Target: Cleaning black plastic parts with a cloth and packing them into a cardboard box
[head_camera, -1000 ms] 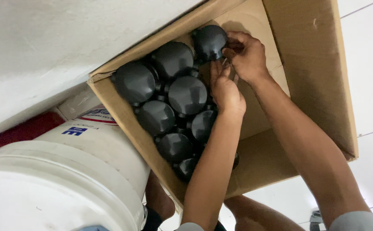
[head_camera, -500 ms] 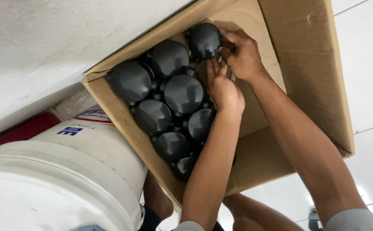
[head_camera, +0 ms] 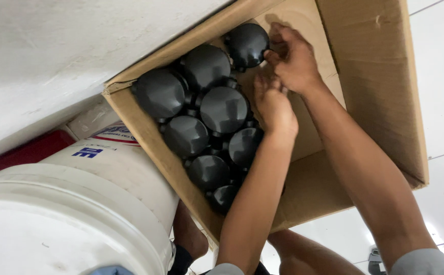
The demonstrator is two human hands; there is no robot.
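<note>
black round fittings (head_camera: 223, 109) being packed in cardboard box (head_camera: 369, 66): right hand (head_camera: 293, 58) pinches far-corner fitting (head_camera: 246, 45), left hand (head_camera: 271, 104) rests loosely open beside; seating judged next.

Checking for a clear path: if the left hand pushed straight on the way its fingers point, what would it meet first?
Probably the right hand, which sits just past the left hand fingertips; depth is unclear.
</note>
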